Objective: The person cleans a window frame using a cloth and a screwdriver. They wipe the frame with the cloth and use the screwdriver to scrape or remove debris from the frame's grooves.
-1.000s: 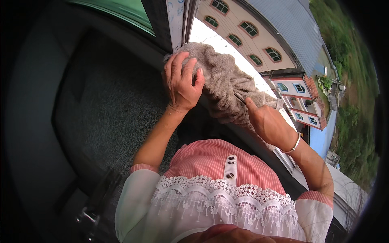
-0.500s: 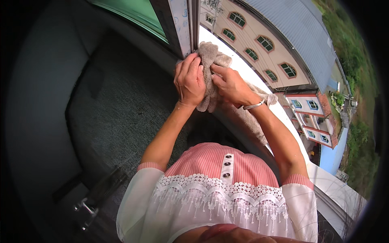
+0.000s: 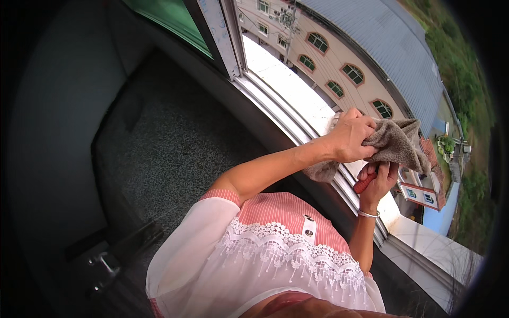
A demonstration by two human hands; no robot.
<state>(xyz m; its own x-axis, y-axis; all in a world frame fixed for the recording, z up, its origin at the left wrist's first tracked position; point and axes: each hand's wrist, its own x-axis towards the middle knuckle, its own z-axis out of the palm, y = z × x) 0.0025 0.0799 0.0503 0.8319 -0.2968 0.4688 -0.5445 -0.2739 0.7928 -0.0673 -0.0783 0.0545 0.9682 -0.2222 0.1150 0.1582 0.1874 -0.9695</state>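
Note:
My left hand grips a grey-brown cloth above the window sill, its fingers closed on the fabric. Just below it, my right hand, with a silver bangle at the wrist, is wrapped round a red ribbed handle. The cloth hides whatever the handle's other end carries. More grey-brown fabric hangs over the sill's inner edge under my left forearm; whether it joins the held cloth I cannot tell. The metal window track runs along the sill beneath my hands.
An upright window frame with green glass stands at the upper left. Past the white outer ledge is an outdoor drop with buildings below. Dark speckled floor lies to the left, with a metal-fitted dark object lower left.
Both hands have moved right along the sill from the frame's corner. They have lifted the cloth off the track there. The red handle now shows in my right hand.

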